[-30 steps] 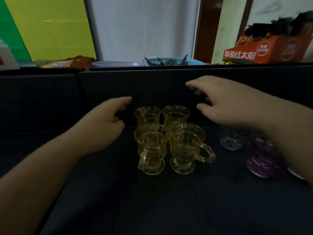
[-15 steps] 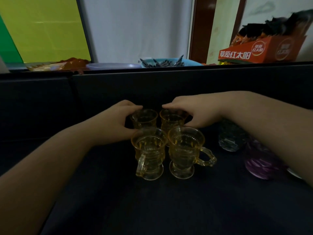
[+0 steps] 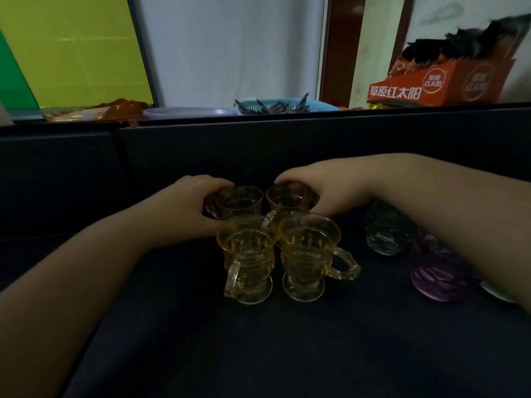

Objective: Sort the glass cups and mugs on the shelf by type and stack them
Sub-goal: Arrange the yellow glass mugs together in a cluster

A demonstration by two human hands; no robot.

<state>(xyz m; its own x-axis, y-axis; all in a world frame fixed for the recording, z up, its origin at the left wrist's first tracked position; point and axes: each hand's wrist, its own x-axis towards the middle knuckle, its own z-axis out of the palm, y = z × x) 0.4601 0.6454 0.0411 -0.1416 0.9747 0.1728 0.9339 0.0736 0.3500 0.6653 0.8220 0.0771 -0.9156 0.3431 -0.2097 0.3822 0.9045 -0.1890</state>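
Several amber glass mugs stand in a tight square on the dark shelf (image 3: 258, 354). My left hand (image 3: 189, 208) is wrapped around the back left mug (image 3: 240, 201). My right hand (image 3: 330, 191) grips the back right mug (image 3: 287, 198) by its rim and side. The front left mug (image 3: 247, 259) and the front right mug (image 3: 309, 254) stand free, handles pointing down-left and right. To the right, partly behind my right forearm, sit a clear patterned cup (image 3: 385, 231) and a purple cup (image 3: 439, 277).
A dark back wall (image 3: 287, 145) closes the shelf behind the mugs. Above it lie a blue basket of dark pieces (image 3: 275, 106), a lilac bowl (image 3: 189, 112) and an orange carton (image 3: 436, 81). A pale object's edge (image 3: 495, 293) shows at far right.
Both hands came down from the back wall onto the two rear mugs and closed around them. The front mugs have stayed in place.
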